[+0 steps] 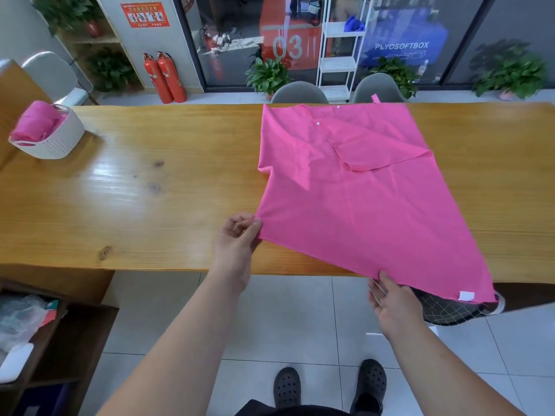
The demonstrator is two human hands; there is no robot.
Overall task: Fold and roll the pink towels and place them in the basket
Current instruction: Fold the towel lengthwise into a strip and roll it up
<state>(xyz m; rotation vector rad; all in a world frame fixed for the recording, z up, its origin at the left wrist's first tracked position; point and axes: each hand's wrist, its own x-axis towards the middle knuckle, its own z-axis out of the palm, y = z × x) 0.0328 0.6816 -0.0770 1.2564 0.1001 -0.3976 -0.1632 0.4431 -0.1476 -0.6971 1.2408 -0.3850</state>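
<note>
Towel (354, 205), thin pink cloth, far corner folded over, on glossy wooden surface (150, 190); left hand (237, 244) pinches near-left corner, right hand (390, 301) pinches near edge.

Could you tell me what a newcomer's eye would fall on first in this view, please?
The bright pink towel stands out first, spread over the right half of the wooden table, with one far corner folded over and a near corner hanging off the edge. The left hand pinches its near left corner and the right hand holds its near edge. At far left, a white basket already holds rolled pink towels.
</note>
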